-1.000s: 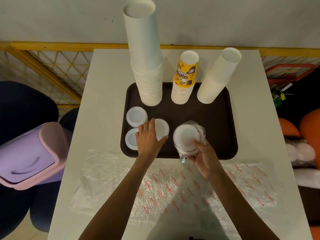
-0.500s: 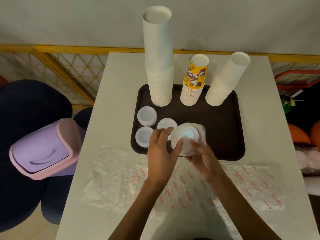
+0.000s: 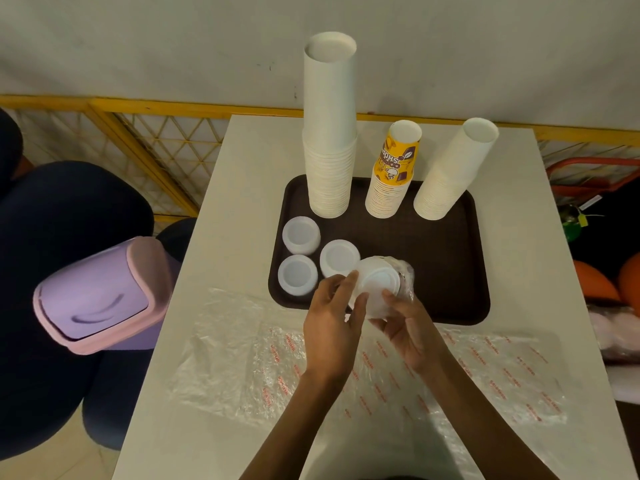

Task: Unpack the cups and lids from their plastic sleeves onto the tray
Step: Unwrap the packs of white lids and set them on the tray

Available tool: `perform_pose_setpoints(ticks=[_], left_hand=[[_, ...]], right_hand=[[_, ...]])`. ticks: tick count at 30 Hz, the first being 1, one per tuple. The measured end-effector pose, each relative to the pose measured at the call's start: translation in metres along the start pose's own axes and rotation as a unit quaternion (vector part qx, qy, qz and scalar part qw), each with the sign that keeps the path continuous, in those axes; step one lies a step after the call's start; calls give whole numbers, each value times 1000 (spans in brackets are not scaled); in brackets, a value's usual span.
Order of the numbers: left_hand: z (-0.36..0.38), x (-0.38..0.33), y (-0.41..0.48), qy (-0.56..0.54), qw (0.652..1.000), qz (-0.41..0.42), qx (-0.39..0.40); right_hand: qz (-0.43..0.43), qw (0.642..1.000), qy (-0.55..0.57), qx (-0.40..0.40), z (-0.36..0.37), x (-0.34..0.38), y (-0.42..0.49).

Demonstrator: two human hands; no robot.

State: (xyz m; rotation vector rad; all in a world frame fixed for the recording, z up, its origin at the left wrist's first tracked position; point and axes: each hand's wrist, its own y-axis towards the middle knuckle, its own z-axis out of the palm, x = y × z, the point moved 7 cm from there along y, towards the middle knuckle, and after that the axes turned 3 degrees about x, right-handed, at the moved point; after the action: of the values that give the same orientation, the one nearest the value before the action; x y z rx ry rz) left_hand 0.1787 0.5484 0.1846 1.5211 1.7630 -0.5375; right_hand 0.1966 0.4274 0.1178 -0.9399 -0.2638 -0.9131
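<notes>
The right hand (image 3: 412, 327) cups a lid stack (image 3: 379, 285) from beneath, its thumb curled over the rim. The stack is tipped toward the camera above the tray's near edge. The lids are thin, round white plastic with a raised centre disc. A crinkled clear sleeve (image 3: 406, 276) clings round the stack's far side. The left hand (image 3: 329, 327) pinches the stack's left rim between thumb and fingertips.

The tray (image 3: 450, 271) is dark brown and matte, a rectangle with rounded corners. On its left side stand three short lid piles (image 3: 300, 235), the nearest just beside the held stack. Along its back stand nested paper cups with tightly banded rims: a tall white column (image 3: 330, 133), a shorter yellow-printed column (image 3: 393, 171) and a leaning white column (image 3: 453, 168).

Wrinkled clear bags (image 3: 242, 358) with red print lie flat on the white table (image 3: 242, 168), under both forearms. A lilac bin (image 3: 100, 296) sits to the left, with a yellow lattice fence (image 3: 138, 143) behind it.
</notes>
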Motion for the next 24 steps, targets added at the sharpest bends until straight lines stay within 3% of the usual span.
perform_pose_setpoints(ticks=[9, 16, 24], left_hand=[[2, 2, -3, 11, 999, -48, -22], [2, 15, 2, -84, 987, -138, 2], [-2, 23, 6, -103, 983, -151, -7]], right_hand=[[1, 1000, -30, 1, -3, -2, 0], [7, 999, -29, 13, -3, -1, 2], [14, 999, -44, 21, -4, -8, 9]])
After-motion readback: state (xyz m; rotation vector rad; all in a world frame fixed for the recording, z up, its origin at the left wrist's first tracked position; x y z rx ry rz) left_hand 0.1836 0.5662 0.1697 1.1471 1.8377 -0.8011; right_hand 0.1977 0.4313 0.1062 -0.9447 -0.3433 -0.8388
